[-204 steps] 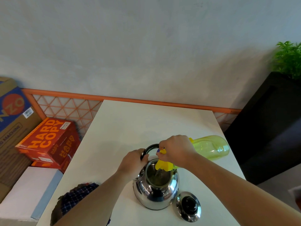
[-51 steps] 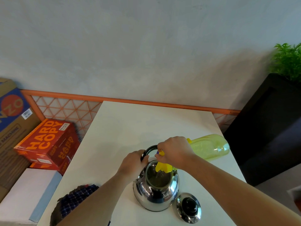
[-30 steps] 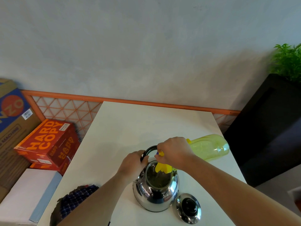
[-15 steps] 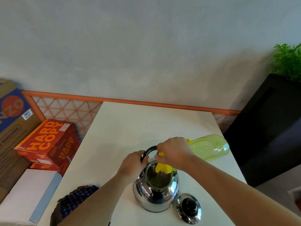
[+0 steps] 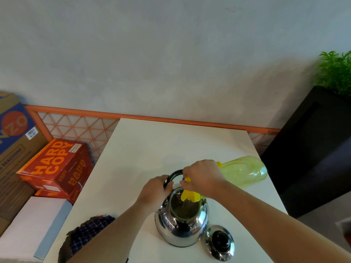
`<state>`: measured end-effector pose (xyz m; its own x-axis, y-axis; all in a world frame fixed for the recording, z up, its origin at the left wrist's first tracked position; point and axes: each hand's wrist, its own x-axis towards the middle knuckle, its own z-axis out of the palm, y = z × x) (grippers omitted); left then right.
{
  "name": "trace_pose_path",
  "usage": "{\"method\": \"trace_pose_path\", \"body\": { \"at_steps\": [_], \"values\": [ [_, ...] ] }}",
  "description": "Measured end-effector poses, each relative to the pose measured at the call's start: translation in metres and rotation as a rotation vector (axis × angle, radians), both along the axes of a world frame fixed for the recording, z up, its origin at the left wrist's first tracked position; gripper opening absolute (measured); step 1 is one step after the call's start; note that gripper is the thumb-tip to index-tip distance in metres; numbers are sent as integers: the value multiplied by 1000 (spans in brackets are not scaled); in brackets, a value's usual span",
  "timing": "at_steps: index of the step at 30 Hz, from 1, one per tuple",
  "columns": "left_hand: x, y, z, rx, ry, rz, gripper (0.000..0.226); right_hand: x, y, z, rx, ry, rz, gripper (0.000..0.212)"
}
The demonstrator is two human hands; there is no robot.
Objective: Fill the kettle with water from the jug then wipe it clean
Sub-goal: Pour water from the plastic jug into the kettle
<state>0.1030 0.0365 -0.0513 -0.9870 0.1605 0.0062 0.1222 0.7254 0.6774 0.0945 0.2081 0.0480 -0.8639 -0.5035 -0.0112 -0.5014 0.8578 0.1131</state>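
Filling step: the right hand (image 5: 204, 177) grips the tilted jug (image 5: 245, 170) over the kettle (image 5: 180, 223); the left hand (image 5: 154, 192) grips the kettle handle (image 5: 175, 172). Next, right the jug.

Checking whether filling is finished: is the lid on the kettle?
No, the lid lies on the table beside the open kettle while the right hand tips the jug over it.

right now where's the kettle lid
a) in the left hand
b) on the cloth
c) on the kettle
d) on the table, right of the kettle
d: the lid lies knob up on the table, just right of the open kettle.
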Motion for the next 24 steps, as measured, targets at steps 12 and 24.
{"method": "trace_pose_path", "body": {
  "at_steps": [12, 24],
  "values": [
    [1, 1, 2, -22, 5, -3, 26, 1, -1, 2, 23, -8, 7, 34],
    [1, 1, 3, -33, 11, -6, 27, 2, -2, 2, 26, -7, 8, 33]
  ]
}}
